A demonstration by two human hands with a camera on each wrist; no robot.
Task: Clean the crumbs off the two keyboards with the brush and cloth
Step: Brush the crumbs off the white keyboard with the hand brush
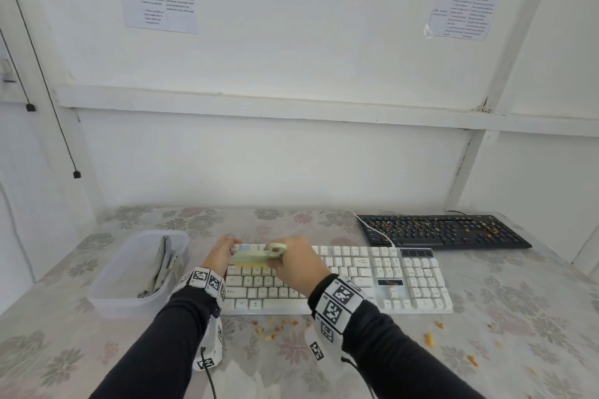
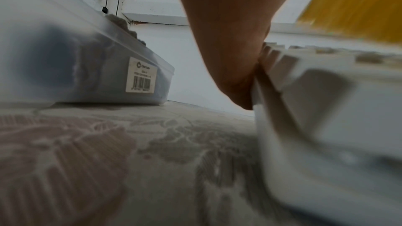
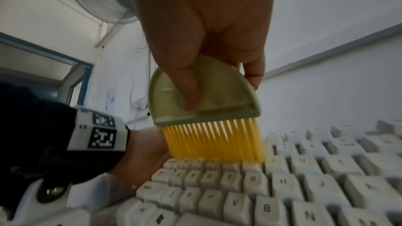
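Fingers (image 3: 191,88) pinching brush (image 3: 206,109), bristles down

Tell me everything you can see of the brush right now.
The brush has a pale green, half-round plastic handle and a straight row of yellow bristles that looks synthetic. The right hand pinches the handle, thumb on its near face, fingers behind. It points bristles down, tips touching the upper letter rows at the left end of the white keyboard. The bristles are motion-blurred. No crumbs are visible on it.

table (image 1: 486,366) — floral cloth | on it: white keyboard (image 1: 405,278), black keyboard (image 1: 447,232), plastic tub (image 1: 129,301), crumbs (image 1: 275,329)
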